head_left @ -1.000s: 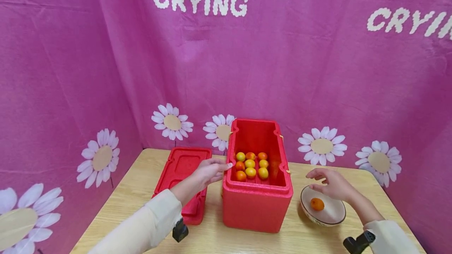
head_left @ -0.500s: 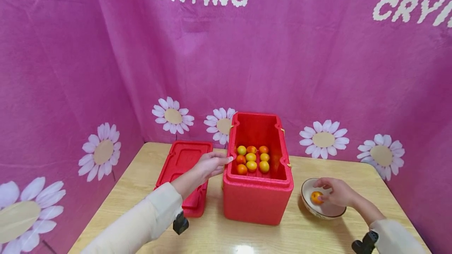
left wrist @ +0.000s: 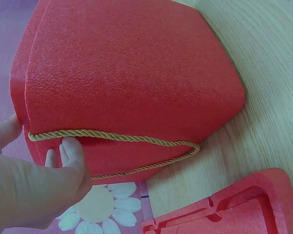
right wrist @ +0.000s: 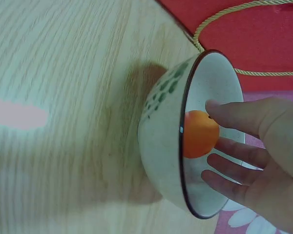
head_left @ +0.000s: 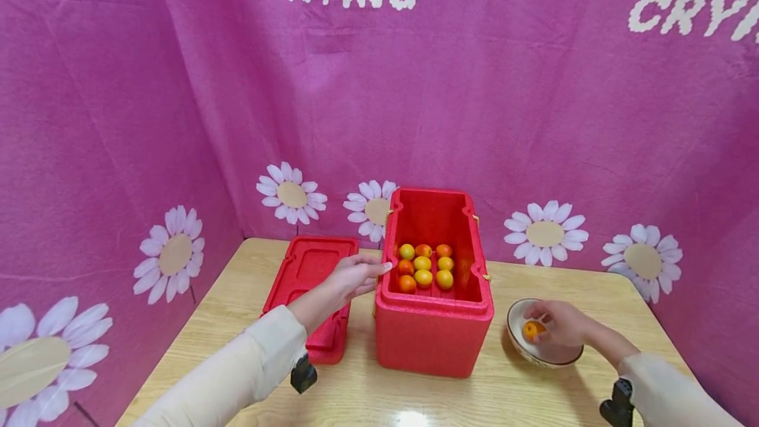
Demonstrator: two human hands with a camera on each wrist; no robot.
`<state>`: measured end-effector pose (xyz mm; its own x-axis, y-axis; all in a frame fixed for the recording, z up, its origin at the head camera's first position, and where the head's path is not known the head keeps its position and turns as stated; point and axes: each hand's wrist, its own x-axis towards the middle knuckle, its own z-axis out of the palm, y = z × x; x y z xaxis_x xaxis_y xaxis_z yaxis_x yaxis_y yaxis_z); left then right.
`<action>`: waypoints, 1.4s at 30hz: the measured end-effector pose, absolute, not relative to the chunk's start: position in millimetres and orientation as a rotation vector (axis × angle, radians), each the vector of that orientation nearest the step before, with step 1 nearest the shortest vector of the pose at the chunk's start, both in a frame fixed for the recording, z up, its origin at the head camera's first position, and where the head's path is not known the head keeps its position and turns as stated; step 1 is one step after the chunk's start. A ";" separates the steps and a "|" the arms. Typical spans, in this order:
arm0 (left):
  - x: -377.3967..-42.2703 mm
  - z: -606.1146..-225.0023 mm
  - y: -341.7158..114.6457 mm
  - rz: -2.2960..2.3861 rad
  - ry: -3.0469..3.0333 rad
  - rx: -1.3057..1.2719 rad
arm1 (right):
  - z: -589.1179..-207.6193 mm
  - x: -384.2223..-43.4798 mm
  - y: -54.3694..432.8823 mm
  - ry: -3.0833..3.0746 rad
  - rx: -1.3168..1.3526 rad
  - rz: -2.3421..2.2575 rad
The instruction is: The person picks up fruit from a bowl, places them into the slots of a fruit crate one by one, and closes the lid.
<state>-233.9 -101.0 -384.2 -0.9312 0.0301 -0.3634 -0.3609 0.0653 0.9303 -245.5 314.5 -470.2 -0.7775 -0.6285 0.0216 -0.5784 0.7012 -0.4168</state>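
Observation:
My left hand (head_left: 356, 277) holds the left wall of a red foam box (head_left: 431, 341), thumb over the rim and fingers against the outside. In the left wrist view those fingers reach under a gold rope handle (left wrist: 112, 136). Inside the box, several small yellow and orange-red round fruits (head_left: 423, 278) stand in rows. At the right, my right hand (head_left: 563, 323) reaches into a patterned bowl (head_left: 548, 365) and pinches a small orange fruit (right wrist: 200, 134). Its thumb lies at the fruit's top and the index fingertip at its side; the other fingers extend below.
A red foam lid (head_left: 311, 262) lies on the wooden table (head_left: 350, 400) to the left of the box, under my left forearm. Behind the table hangs a magenta cloth (head_left: 462, 104) with white daisies and lettering. The box stands close to this cloth.
My right hand has come down into the bowl, and its fingers have closed around the orange fruit. The left hand stays at the box rim. The head view has tilted slightly downward.

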 end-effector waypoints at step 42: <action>-233.2 -385.7 -101.6 1.958 2.063 -0.333 | -467.7 -265.3 310.7 2.530 -0.955 -0.695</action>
<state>-233.2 -101.6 -385.7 -0.9351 0.0236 -0.3537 -0.3520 0.0566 0.9343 -265.3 310.7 -467.7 -0.7124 -0.6866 -0.1454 -0.5159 0.6528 -0.5547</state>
